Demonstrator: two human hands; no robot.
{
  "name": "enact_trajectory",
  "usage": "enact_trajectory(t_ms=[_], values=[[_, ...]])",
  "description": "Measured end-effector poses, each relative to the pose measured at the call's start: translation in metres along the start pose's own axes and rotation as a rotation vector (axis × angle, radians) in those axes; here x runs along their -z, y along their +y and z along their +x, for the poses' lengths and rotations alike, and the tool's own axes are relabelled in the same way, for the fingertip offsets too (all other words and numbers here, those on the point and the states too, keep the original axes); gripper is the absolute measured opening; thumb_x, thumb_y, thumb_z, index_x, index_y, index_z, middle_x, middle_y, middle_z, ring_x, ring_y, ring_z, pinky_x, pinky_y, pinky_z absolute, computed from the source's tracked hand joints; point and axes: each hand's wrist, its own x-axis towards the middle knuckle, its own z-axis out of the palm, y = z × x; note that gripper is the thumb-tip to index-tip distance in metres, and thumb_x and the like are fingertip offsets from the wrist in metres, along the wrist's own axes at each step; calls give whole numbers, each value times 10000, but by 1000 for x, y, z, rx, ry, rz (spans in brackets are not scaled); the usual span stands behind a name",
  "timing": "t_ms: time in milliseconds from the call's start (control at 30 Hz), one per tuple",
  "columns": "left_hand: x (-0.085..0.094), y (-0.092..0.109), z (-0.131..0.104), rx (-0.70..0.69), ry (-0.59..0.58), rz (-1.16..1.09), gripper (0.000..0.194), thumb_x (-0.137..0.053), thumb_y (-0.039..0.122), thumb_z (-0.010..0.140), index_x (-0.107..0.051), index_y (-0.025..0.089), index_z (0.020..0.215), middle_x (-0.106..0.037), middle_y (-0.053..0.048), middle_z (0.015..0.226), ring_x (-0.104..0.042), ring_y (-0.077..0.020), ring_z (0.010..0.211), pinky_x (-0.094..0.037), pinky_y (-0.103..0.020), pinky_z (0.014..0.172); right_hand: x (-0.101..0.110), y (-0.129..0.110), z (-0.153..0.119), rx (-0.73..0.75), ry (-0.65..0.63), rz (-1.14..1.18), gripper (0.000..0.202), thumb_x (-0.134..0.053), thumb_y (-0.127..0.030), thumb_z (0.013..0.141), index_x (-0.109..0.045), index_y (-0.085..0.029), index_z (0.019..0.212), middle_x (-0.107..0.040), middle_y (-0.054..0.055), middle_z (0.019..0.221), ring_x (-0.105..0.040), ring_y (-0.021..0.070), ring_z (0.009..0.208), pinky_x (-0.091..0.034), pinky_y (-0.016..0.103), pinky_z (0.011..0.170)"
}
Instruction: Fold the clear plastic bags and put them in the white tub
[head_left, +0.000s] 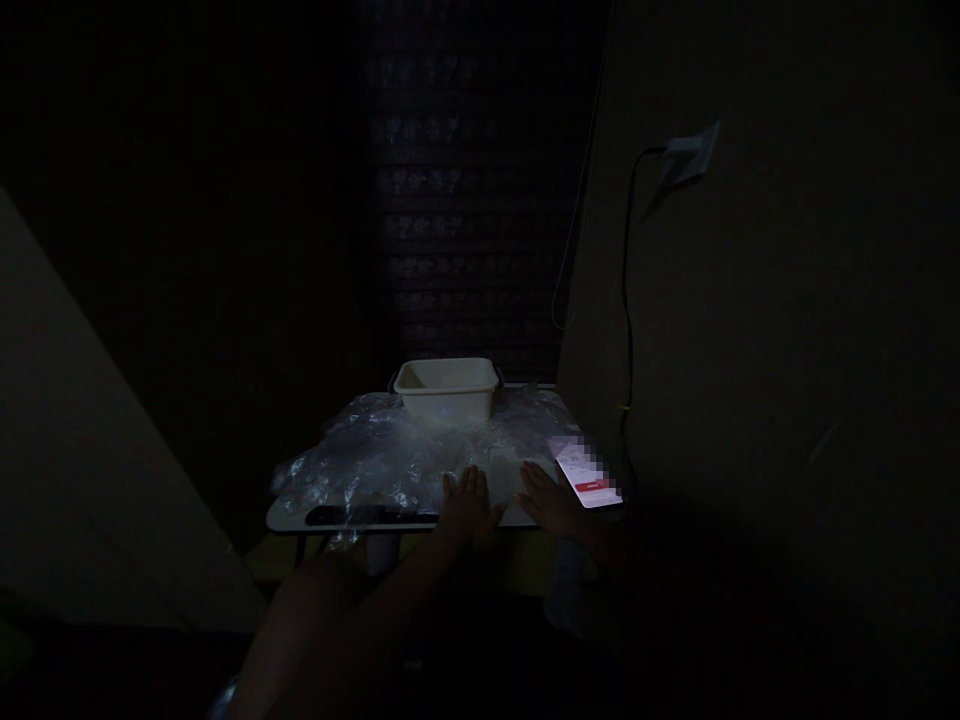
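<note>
My left hand (468, 507) lies flat at the front of a small white table (285, 517), fingers spread, its tips at the edge of some crumpled clear plastic sheeting (375, 455). To its right, my right hand (550, 500) also rests palm down with the fingers apart. Neither hand holds anything. Close beside the right hand is a phone (589, 475) with a lit screen, part of it pixelated. A cream plastic tub (448, 395) stands upright at the back of the table, with the sheeting around its base. Dim light hides finer detail.
A dark slatted blind (427, 220) hangs behind the table, with a thin cord at its right. On the right wall, a black cable (627, 300) runs down from a wall socket (686, 158). A pale slanted panel (90, 450) stands at the left.
</note>
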Motion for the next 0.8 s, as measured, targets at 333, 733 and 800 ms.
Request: enact_trajectory(t_ms=[333,733,800], values=[[21,13,-6,-311,66,49,639,-240,501,688,-240,64,1154,-265,-167,1189,-172,-270,1095,-60,-466,857,22,-2,14,1,166,204,432,-204,-339,767,-348,-109,1102,-363,114,1143,-275,181,1069,-247,376,848],[7,24,-13,-377,52,167,348,-279,121,735,-375,50,1062,-392,-165,1102,-339,-233,1013,-228,-407,815,31,15,16,-22,332,468,430,-235,-358,749,-416,-108,1048,-427,108,1088,-335,175,1034,-264,347,875],[9,26,-15,-388,44,132,337,-297,110,726,-388,54,1046,-411,-167,1081,-360,-223,996,-264,-380,791,34,14,16,-37,329,527,437,-240,-369,743,-417,-109,1046,-431,108,1084,-352,174,1021,-266,349,872]])
